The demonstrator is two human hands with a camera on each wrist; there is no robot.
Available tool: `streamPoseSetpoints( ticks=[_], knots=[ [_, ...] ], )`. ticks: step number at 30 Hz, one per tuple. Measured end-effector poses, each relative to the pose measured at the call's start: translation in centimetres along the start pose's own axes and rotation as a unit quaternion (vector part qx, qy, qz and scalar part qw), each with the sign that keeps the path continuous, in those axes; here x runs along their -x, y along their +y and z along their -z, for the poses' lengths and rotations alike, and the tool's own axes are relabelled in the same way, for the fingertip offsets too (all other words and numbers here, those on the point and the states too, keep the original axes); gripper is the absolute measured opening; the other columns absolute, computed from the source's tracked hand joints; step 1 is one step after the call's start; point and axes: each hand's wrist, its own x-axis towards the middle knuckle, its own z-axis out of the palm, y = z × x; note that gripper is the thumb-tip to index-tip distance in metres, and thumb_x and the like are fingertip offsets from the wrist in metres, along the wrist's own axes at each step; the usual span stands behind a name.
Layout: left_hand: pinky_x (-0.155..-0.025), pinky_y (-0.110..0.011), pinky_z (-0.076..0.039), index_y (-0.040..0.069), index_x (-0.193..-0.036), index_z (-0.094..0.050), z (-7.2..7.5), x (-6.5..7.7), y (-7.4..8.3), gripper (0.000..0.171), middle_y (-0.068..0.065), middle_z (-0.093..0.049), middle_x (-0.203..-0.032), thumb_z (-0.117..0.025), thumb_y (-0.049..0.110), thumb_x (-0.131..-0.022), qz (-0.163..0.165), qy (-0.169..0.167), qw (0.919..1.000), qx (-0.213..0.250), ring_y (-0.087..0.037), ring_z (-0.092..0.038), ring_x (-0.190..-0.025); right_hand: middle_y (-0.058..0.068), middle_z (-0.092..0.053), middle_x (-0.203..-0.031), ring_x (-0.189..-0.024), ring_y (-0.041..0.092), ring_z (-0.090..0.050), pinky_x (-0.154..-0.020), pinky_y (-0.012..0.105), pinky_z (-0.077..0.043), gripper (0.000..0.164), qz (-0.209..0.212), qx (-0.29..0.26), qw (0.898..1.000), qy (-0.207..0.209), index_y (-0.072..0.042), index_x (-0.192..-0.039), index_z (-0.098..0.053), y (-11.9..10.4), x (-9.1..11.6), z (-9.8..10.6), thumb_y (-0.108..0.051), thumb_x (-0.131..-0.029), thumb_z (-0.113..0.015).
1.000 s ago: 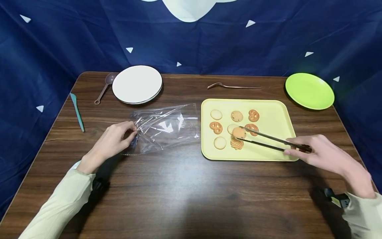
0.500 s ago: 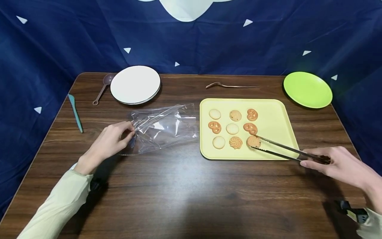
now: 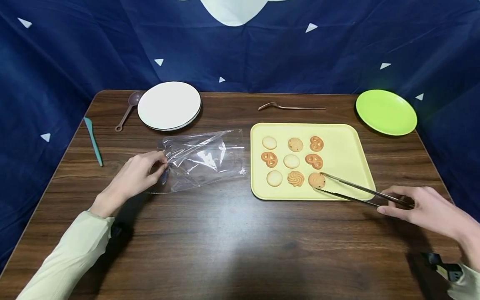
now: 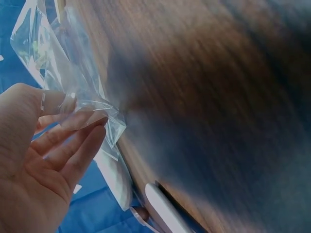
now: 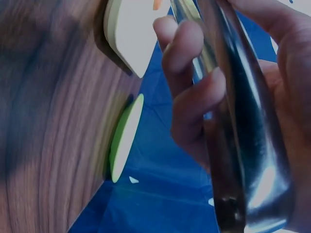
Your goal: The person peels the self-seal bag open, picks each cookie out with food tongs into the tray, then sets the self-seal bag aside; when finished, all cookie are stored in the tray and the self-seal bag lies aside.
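My left hand [image 3: 140,173] pinches the gathered end of a clear plastic bag [image 3: 210,158] that lies flat on the table; the left wrist view shows the film [image 4: 77,73] bunched between thumb and fingers. With my right hand [image 3: 423,208] I hold metal tongs [image 3: 352,183], seen large in the right wrist view as a shiny handle [image 5: 248,145]. The tong tips stand either side of a round chip-dotted cookie [image 3: 317,180] at the front of the yellow tray [image 3: 348,158]. Beside it sit a swirl cookie [image 3: 296,178], pretzel-shaped cookies [image 3: 314,161] and plain round cookies [image 3: 274,178], set in rows.
Behind the bag is a white plate [image 3: 169,105], with a brown spoon [image 3: 129,109] to its left. A teal knife [image 3: 93,141] lies near the left edge. A fork [image 3: 290,107] lies behind the tray, and a green plate [image 3: 386,112] stands back right.
The tongs carried the chip-dotted cookie from above the middle column rightward to the front of the right column. Their tips have since parted slightly around it. The left hand stays on the bag.
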Motion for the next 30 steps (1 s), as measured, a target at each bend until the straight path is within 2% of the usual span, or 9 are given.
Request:
streamPoseSetpoints(
  ticks=[3, 5, 9, 13, 18, 23, 30],
  knots=[
    [-0.051, -0.031, -0.038, 0.010, -0.083, -0.060, 0.0, -0.1, 0.0, 0.015, 0.001, -0.056, -0.073, -0.064, -0.004, -0.081, 0.000, -0.003, 1.0000, -0.002, -0.013, -0.045, -0.057, -0.011, -0.049, -0.064, -0.051, 0.002, -0.038, -0.047, 0.023, -0.029, 0.026, -0.022, -0.016, 1.000, -0.007, -0.016, -0.099, -0.066, 0.4, 0.5, 0.4, -0.030, -0.080, -0.075],
    [-0.051, -0.031, -0.038, 0.010, -0.083, -0.060, 0.1, -0.2, 0.0, 0.015, 0.001, -0.056, -0.074, -0.064, -0.004, -0.081, 0.001, -0.005, 1.0000, -0.004, -0.012, -0.045, -0.058, -0.010, -0.051, -0.062, -0.052, 0.004, -0.045, -0.046, 0.024, -0.033, 0.026, -0.040, -0.034, 0.999, -0.006, -0.015, -0.101, -0.065, 0.8, 0.7, 0.7, -0.028, -0.081, -0.074],
    [-0.051, -0.032, -0.038, 0.010, -0.083, -0.061, 0.1, -0.3, 0.0, 0.015, 0.001, -0.055, -0.073, -0.064, -0.004, -0.081, 0.002, -0.009, 0.9999, -0.007, -0.012, -0.044, -0.058, -0.005, -0.056, -0.059, -0.048, 0.010, -0.049, -0.043, 0.026, -0.037, 0.026, -0.085, -0.059, 0.994, 0.024, -0.011, -0.104, -0.062, 1.4, 0.8, 0.9, -0.028, -0.085, -0.070],
    [-0.050, -0.031, -0.037, 0.010, -0.083, -0.061, 0.0, -0.5, 0.0, 0.015, 0.001, -0.055, -0.073, -0.063, -0.005, -0.081, 0.003, -0.013, 0.9999, -0.008, -0.012, -0.044, -0.058, 0.001, -0.059, -0.060, -0.044, 0.014, -0.048, -0.041, 0.028, -0.034, 0.038, -0.149, -0.053, 0.986, 0.061, -0.004, -0.109, -0.059, 1.9, 0.9, 0.9, -0.035, -0.089, -0.064],
    [-0.051, -0.032, -0.037, 0.010, -0.083, -0.060, 0.0, -0.6, 0.0, 0.015, 0.001, -0.055, -0.073, -0.063, -0.005, -0.080, 0.004, -0.015, 0.9998, -0.010, -0.013, -0.044, -0.058, 0.004, -0.063, -0.062, -0.047, 0.012, -0.053, -0.045, 0.028, -0.035, 0.057, -0.225, -0.051, 0.970, 0.078, 0.007, -0.115, -0.054, 2.8, 0.9, 0.5, -0.044, -0.090, -0.059],
    [-0.051, -0.032, -0.036, 0.011, -0.081, -0.059, 0.0, -0.8, 0.0, 0.016, 0.002, -0.053, -0.072, -0.062, -0.005, -0.080, 0.003, -0.018, 0.9998, -0.011, -0.013, -0.043, -0.058, 0.005, -0.064, -0.062, -0.049, 0.012, -0.056, -0.045, 0.029, -0.038, 0.065, -0.262, -0.049, 0.960, 0.088, 0.012, -0.115, -0.051, 3.7, 0.8, -0.2, -0.048, -0.091, -0.055],
    [-0.050, -0.031, -0.035, 0.011, -0.081, -0.058, 0.0, -0.8, 0.1, 0.018, 0.002, -0.052, -0.072, -0.061, -0.007, -0.079, 0.004, -0.020, 0.9998, -0.008, -0.013, -0.042, -0.058, 0.007, -0.061, -0.061, -0.050, 0.017, -0.056, -0.044, 0.032, -0.040, 0.070, -0.284, -0.043, 0.955, 0.081, 0.017, -0.112, -0.046, 4.6, 0.2, -1.0, -0.050, -0.092, -0.050]
  ],
)
